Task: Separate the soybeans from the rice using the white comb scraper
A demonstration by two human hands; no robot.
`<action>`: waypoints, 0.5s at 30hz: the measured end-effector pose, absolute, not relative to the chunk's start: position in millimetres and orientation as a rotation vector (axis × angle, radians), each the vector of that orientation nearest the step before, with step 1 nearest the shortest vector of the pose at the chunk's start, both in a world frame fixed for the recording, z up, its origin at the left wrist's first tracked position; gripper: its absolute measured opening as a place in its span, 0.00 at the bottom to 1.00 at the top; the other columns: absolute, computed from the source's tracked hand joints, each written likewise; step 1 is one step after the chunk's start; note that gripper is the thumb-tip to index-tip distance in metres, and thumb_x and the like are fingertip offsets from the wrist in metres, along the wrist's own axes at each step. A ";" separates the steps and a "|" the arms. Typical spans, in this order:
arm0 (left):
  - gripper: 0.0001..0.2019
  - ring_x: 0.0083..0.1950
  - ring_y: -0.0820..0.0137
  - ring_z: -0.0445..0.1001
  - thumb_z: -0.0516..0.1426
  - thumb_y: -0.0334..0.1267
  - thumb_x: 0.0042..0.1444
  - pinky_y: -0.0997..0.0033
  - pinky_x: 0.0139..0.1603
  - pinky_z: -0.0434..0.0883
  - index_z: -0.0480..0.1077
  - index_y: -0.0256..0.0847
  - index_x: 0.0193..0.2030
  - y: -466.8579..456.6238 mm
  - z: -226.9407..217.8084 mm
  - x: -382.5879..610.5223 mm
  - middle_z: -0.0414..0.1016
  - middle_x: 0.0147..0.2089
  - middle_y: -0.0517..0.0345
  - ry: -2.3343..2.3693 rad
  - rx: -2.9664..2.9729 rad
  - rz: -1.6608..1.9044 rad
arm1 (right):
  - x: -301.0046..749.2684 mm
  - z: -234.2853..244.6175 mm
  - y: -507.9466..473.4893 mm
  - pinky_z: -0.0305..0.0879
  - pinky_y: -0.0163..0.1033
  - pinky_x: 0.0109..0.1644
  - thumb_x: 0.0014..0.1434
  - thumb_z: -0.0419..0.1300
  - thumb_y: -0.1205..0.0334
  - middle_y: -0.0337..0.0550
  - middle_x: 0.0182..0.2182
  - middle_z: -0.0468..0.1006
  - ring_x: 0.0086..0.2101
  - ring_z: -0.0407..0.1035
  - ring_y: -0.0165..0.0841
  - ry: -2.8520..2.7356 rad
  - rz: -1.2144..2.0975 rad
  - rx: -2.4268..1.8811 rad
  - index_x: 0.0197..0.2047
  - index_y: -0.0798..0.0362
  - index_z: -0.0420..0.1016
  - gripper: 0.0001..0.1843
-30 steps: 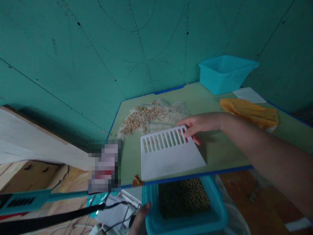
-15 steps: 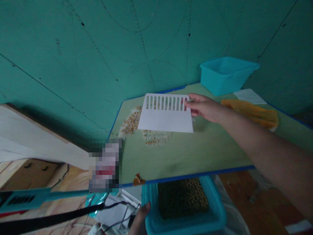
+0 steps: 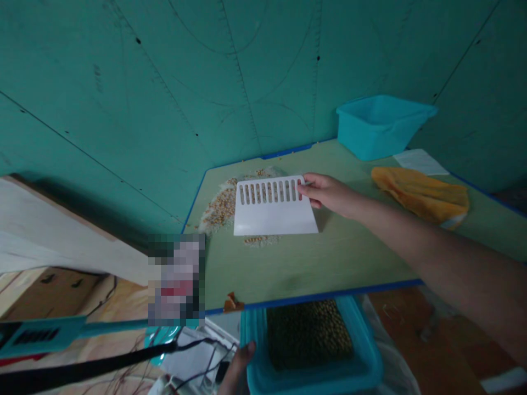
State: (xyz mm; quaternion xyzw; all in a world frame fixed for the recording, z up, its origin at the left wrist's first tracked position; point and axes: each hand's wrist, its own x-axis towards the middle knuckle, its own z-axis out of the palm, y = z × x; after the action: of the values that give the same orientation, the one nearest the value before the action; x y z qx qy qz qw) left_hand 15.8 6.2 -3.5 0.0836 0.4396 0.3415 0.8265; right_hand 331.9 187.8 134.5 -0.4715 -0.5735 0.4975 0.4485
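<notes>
My right hand (image 3: 329, 195) pinches one end of the slotted edge of a white plastic scraper (image 3: 275, 220), thumb in front. The scraper leans over a spread of yellow kernels and white grains (image 3: 222, 207) on the pale green table, hiding part of it. A small patch of grains (image 3: 260, 241) shows below its long lower edge. At the bottom, my left hand (image 3: 239, 365) has its thumb against the left rim of a blue tub (image 3: 317, 381); its other fingers are hidden. Dark green and tan beans (image 3: 308, 334) lie in that tub, beneath the table's front edge.
Another blue tub (image 3: 382, 131) stands at the table's back right. Before it lie white paper (image 3: 422, 162) and an orange cloth (image 3: 424, 192). A green wall (image 3: 263, 71) rises behind the table (image 3: 329, 258). Cables and straps fill the lower left.
My right hand has brought the scraper down and slightly left, toward the table, over the nearer grains. More of the grains behind it now show. My left hand has barely moved.
</notes>
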 end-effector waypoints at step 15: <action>0.27 0.62 0.50 0.63 0.59 0.46 0.52 0.38 0.60 0.58 0.63 0.49 0.60 3.3 -6.4 13.8 0.69 0.62 0.51 0.946 0.225 0.722 | 333.5 129.6 189.6 0.45 0.31 0.20 0.60 0.53 0.64 0.33 0.23 0.65 0.17 0.51 0.21 -1.434 1.270 -1.171 0.33 0.53 0.64 0.04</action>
State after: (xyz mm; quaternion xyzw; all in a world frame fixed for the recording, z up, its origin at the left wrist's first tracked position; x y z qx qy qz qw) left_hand 13.8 3.3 -6.4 0.1059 0.4444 0.3395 0.8222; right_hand 333.5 189.6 129.6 -0.4700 -0.5756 0.5099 0.4333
